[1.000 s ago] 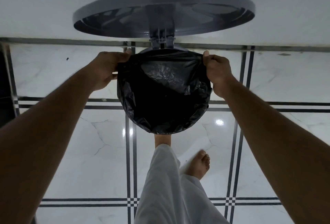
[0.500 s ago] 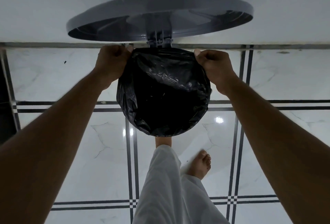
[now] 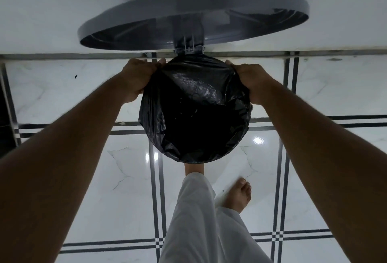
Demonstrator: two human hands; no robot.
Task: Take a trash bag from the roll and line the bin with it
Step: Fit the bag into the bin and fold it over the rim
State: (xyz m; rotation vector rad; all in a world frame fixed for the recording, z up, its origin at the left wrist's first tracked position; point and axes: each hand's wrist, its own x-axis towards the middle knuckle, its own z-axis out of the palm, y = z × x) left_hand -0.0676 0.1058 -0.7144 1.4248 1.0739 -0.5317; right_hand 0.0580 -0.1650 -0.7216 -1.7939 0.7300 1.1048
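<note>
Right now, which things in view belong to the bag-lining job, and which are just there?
Job:
left hand and right hand, gripping the black trash bag
raised grey bin lid

Just there:
tiled floor
bare foot
white wall

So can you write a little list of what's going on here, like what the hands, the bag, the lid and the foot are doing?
left hand: grips the bag's edge at the far left of the bin rim
right hand: grips the bag's edge at the far right of the rim
black trash bag: stretched over the bin's mouth, hiding the bin
bin lid: grey, round, hinged open against the wall
left foot: tucked under the bin's front, toes hidden
right foot: bare, on the white tile floor
</note>
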